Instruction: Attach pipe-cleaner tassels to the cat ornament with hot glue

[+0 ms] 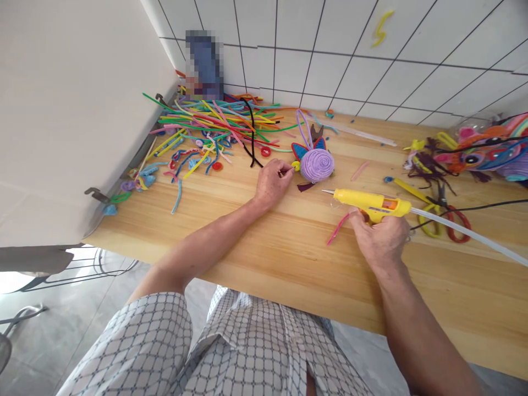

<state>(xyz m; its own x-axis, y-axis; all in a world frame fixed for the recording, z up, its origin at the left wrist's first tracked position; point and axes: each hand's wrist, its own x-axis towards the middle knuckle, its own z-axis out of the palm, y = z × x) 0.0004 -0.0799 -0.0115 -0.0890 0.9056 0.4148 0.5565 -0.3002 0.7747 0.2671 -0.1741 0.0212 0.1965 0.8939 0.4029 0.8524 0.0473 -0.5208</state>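
My left hand rests on the wooden table with its fingers pinched on a small yellow coiled piece, right beside a purple coiled pipe-cleaner figure that has purple loop ears and blue-and-red wings. My right hand is closed round the grip of a yellow hot glue gun. The gun's metal nozzle points left toward the figure, a short way from it. A clear glue stick sticks out of the gun's back. A pink pipe-cleaner scrap lies by my right hand.
A heap of coloured pipe cleaners and red buttons covers the table's back left. Finished pipe-cleaner figures sit at the far right, with yellow and red scissors and a black cord nearby. White tiled wall behind; white panel at left.
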